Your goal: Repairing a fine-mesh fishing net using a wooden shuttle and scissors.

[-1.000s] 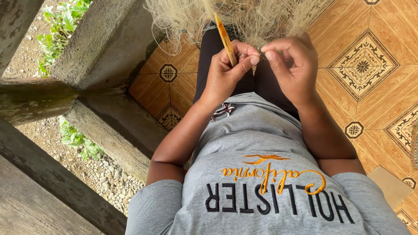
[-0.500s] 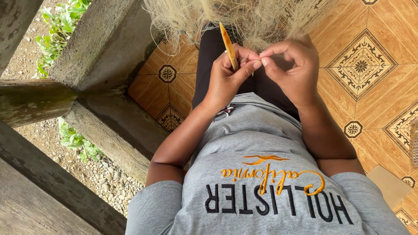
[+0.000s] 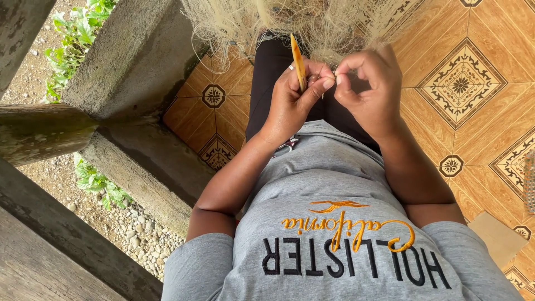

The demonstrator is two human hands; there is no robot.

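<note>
My left hand [image 3: 294, 97] grips a slim yellow-orange netting needle [image 3: 297, 61] that points up and away from me. My right hand [image 3: 369, 89] sits just to its right, thumb and forefinger pinched on fine strands of a pale, tangled fishing net [image 3: 290, 22]. The fingertips of both hands meet at the net's lower edge, above my lap in dark trousers [image 3: 273, 83]. The net hangs from the top of the view and hides what is behind it.
Orange patterned floor tiles [image 3: 462, 83] lie under and to the right of me. A concrete post and low wall [image 3: 139, 100] stand on the left, with gravel and green plants [image 3: 83, 33] beyond. A tan flat piece [image 3: 499, 237] lies at lower right.
Both hands stay together at the net's edge. The right hand's fingers have closed in toward the left thumb, and the needle has tilted slightly more upright.
</note>
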